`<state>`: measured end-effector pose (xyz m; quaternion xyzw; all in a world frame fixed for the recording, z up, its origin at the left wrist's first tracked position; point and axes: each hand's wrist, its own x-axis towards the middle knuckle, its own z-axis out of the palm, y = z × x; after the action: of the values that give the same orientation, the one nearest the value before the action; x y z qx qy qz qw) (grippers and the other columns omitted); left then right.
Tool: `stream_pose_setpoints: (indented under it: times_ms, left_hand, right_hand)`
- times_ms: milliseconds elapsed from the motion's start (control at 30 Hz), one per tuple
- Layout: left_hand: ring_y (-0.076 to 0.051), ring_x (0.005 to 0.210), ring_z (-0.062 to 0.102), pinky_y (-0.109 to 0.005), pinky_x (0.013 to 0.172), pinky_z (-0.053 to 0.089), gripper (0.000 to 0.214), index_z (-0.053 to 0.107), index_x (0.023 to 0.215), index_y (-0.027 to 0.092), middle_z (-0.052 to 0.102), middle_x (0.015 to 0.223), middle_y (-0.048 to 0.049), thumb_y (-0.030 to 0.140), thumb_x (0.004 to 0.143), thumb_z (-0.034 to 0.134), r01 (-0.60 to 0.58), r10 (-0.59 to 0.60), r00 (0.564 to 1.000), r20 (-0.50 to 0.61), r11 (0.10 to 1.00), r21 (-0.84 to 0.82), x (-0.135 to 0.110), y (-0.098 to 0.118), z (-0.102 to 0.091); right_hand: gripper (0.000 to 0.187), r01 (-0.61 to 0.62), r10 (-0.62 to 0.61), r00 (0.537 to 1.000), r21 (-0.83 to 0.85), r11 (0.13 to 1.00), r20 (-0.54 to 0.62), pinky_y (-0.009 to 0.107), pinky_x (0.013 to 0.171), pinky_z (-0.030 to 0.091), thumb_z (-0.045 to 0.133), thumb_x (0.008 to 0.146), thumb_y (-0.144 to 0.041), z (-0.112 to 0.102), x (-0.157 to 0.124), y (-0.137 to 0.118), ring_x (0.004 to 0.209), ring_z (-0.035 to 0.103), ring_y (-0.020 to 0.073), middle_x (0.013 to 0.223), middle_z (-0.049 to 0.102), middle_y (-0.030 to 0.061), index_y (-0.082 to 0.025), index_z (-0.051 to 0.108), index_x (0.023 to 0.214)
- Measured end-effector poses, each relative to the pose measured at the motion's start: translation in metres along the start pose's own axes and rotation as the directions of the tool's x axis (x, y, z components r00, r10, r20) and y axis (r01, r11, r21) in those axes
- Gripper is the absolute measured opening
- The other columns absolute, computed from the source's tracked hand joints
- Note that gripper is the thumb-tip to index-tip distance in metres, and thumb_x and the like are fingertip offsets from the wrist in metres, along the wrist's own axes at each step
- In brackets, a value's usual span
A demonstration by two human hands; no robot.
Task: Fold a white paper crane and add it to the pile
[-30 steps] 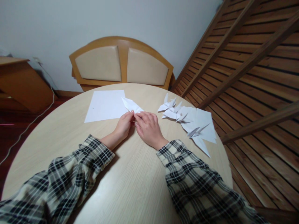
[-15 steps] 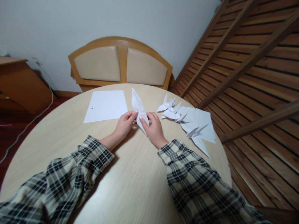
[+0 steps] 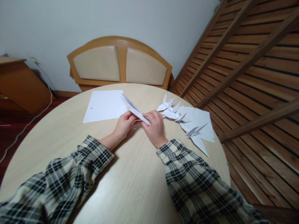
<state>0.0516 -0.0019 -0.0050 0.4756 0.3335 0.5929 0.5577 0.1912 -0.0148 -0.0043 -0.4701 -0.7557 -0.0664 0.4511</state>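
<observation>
A long, narrow folded white paper piece [image 3: 134, 109] is held just above the round pale wooden table [image 3: 130, 186], edge-on and pointing away to the upper left. My left hand [image 3: 123, 124] pinches its near part from the left. My right hand [image 3: 155, 127] closes on the same end from the right. Both arms wear checked sleeves. A flat white sheet of paper [image 3: 105, 105] lies just left of the held piece.
Several finished folded paper shapes [image 3: 171, 110] and loose white sheets [image 3: 198, 124] lie at the table's right edge. A wooden chair with padded back [image 3: 119, 63] stands behind the table. A slatted wooden frame [image 3: 245, 62] is on the right, a wooden cabinet [image 3: 21, 82] on the left.
The folded piece lay low on the table a second ago, was lifted and stood upright, and is now tilted edge-on toward the upper left. Both hands kept their grip.
</observation>
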Motion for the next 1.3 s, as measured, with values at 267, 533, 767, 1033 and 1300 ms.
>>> stream_pose_setpoints:
  times_ms: [267,533,767,1033,1300]
  left_hand:
    - [-0.014,0.081,0.060,-0.026,0.074,0.047,0.026,0.069,0.092,0.014,0.068,0.091,-0.0049,0.010,0.066,0.066,0.145,-0.118,0.978,0.174,0.977,-0.155,-0.006,-0.002,0.000]
    - [-0.010,0.062,0.054,-0.021,0.058,0.043,0.019,0.065,0.079,0.012,0.064,0.071,-0.0029,0.031,0.081,0.065,0.119,-0.123,0.992,-0.006,0.973,-0.199,0.005,-0.005,-0.001]
    - [-0.011,0.064,0.057,-0.022,0.061,0.045,0.014,0.065,0.086,0.014,0.067,0.075,-0.0031,0.026,0.081,0.063,0.134,-0.142,0.990,-0.025,0.972,-0.191,0.004,-0.005,0.001]
    - [-0.011,0.064,0.054,-0.022,0.059,0.044,0.018,0.067,0.082,0.013,0.067,0.075,-0.0034,0.031,0.078,0.067,0.151,-0.149,0.989,0.019,0.979,-0.136,0.001,-0.008,0.003]
    - [-0.012,0.076,0.058,-0.023,0.068,0.048,0.018,0.066,0.097,0.013,0.068,0.090,-0.0066,0.024,0.085,0.059,0.187,-0.178,0.982,0.063,0.962,-0.200,-0.001,-0.009,0.004]
  right_hand:
    - [0.017,0.052,-0.041,0.997,-0.164,0.985,0.066,0.039,0.083,0.034,0.058,0.084,-0.017,-0.004,0.002,0.007,0.095,0.051,0.0243,0.098,0.063,0.0065,-0.022,0.064,0.099]
    - [0.034,0.182,-0.150,0.973,-0.186,0.966,0.175,0.043,0.096,0.029,0.059,0.087,-0.027,-0.005,-0.001,0.001,0.107,0.049,0.0252,0.112,0.063,0.0073,-0.022,0.060,0.120]
    - [0.023,0.070,-0.060,0.994,-0.111,0.991,0.092,0.039,0.090,0.032,0.049,0.094,-0.035,-0.004,0.001,0.001,0.100,0.051,0.0219,0.101,0.065,0.0056,-0.022,0.065,0.103]
    - [0.018,-0.059,0.059,0.998,-0.097,0.994,0.000,0.037,0.085,0.034,0.057,0.090,-0.033,-0.002,0.003,0.000,0.097,0.052,0.0238,0.098,0.064,0.0061,-0.022,0.066,0.100]
    - [0.017,-0.077,0.080,0.997,-0.133,0.988,0.017,0.037,0.083,0.034,0.055,0.091,-0.030,-0.003,0.004,-0.002,0.097,0.052,0.0233,0.098,0.065,0.0061,-0.022,0.066,0.099]
